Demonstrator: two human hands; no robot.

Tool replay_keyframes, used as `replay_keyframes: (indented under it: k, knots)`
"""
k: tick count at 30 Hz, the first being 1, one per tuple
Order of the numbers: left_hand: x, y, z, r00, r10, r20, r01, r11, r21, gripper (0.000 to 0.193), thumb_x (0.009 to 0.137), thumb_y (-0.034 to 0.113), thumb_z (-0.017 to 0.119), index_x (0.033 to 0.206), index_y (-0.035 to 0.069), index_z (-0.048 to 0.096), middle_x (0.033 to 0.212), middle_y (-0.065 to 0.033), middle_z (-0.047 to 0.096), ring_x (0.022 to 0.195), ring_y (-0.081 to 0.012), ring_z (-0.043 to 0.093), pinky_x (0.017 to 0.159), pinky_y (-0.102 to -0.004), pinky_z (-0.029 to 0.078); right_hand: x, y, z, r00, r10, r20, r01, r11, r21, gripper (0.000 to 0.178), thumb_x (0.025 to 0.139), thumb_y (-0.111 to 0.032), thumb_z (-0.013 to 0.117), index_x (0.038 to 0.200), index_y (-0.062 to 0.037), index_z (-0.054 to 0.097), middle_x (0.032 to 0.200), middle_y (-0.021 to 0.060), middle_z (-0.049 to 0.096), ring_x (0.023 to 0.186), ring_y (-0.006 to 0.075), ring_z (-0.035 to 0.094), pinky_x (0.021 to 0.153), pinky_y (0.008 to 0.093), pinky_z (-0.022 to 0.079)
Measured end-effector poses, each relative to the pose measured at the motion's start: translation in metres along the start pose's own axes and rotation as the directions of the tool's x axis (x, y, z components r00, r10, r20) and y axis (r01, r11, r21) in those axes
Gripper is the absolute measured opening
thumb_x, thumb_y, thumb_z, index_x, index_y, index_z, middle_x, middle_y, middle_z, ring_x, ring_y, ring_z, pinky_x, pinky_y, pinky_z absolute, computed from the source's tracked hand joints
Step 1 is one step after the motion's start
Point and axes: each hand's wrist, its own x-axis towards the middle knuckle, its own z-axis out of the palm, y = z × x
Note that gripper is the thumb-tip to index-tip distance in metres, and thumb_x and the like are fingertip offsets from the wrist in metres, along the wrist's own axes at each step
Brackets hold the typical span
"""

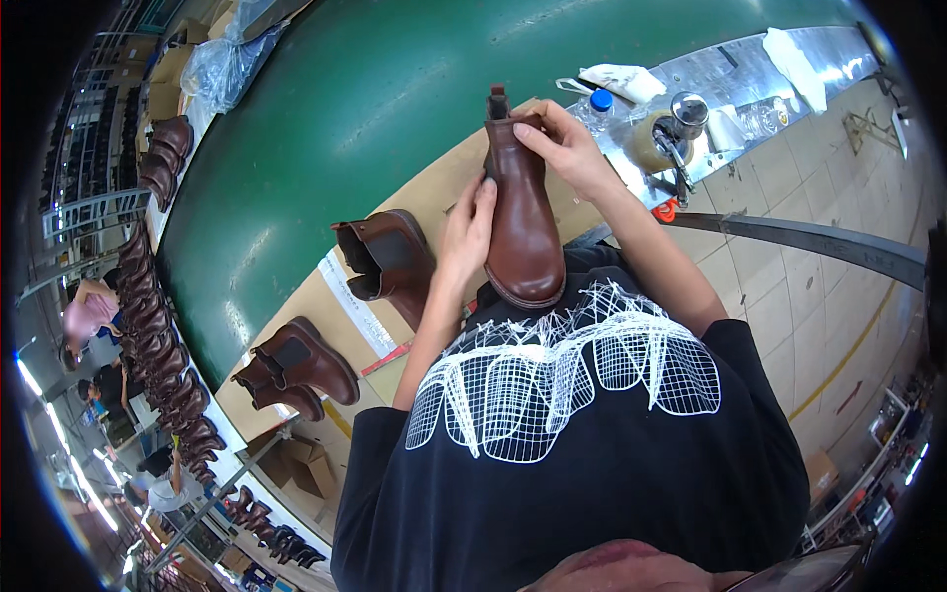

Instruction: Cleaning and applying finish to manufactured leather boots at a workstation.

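A brown leather ankle boot (524,212) is in front of my chest, its toe toward me and its top pointing away. My right hand (564,148) grips the boot's top edge, with the thumb on the outer leather. Along the boot's left side lies my left hand (467,229), fingers resting against the dark elastic panel; its palm side is hidden. Left of my left forearm stands another brown boot (395,259) with a dark elastic side panel. Farther left, a pair of brown boots (306,363) sits close together on the cardboard-covered table edge.
A green tabletop (326,128) stretches ahead. At the right, a metal surface (740,74) carries a blue-capped bottle (600,102), a pot with a brush-like tool (656,143) and white cloths (623,83). Rows of boots (158,335) line a rack at the left, with people beyond.
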Motion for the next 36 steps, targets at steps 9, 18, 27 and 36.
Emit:
replay_keyframes:
  k: [9, 18, 27, 36]
  knots:
    - [0.066, -0.004, 0.002, 0.928, 0.346, -0.134, -0.349, 0.937, 0.003, 0.031, 0.093, 0.018, 0.065, 0.120, 0.003, 0.065, 0.116, -0.0090, 0.062, 0.106, -0.0180, 0.059, 0.092, -0.0333, 0.048, -0.028, -0.004, 0.021, 0.984, -0.177, 0.009, 0.177, 0.979, -0.103, 0.062, 0.091, -0.015, 0.065, 0.145, -0.0026, 0.037, 0.127, 0.0135, 0.056, 0.119, 0.0206, 0.054, 0.100, 0.0354, 0.045]
    - [0.088, -0.001, -0.017, 0.895, 0.445, -0.014, -0.431, 0.859, -0.275, 0.017, 0.086, 0.005, 0.071, 0.099, 0.000, 0.063, 0.121, -0.0127, 0.062, 0.108, -0.0201, 0.057, 0.091, -0.0335, 0.048, -0.080, 0.065, -0.060, 0.962, -0.146, -0.231, -0.123, 0.523, -0.843, 0.046, 0.082, -0.021, 0.067, 0.124, -0.0079, 0.055, 0.116, 0.0176, 0.056, 0.109, 0.0415, 0.054, 0.094, 0.0473, 0.047]
    - [0.088, 0.033, -0.025, 0.777, 0.614, 0.139, -0.629, 0.755, 0.184, 0.019, 0.082, 0.015, 0.071, 0.091, -0.001, 0.072, 0.091, -0.0133, 0.068, 0.092, -0.0248, 0.064, 0.083, -0.0346, 0.048, -0.083, 0.095, -0.089, 0.952, -0.117, -0.281, -0.214, 0.401, -0.891, 0.052, 0.074, -0.011, 0.070, 0.124, -0.0061, 0.055, 0.106, 0.0228, 0.059, 0.101, 0.0411, 0.056, 0.089, 0.0477, 0.046]
    - [0.098, 0.034, -0.053, 0.894, 0.172, 0.413, -0.242, 0.962, 0.123, 0.026, 0.089, 0.022, 0.065, 0.092, -0.003, 0.072, 0.082, -0.0032, 0.062, 0.081, -0.0139, 0.056, 0.075, -0.0292, 0.045, -0.084, 0.032, -0.052, 0.951, -0.202, -0.234, -0.027, 0.700, -0.713, 0.026, 0.078, -0.002, 0.074, 0.102, 0.0001, 0.066, 0.080, 0.0084, 0.057, 0.075, 0.0174, 0.061, 0.068, 0.0292, 0.048]
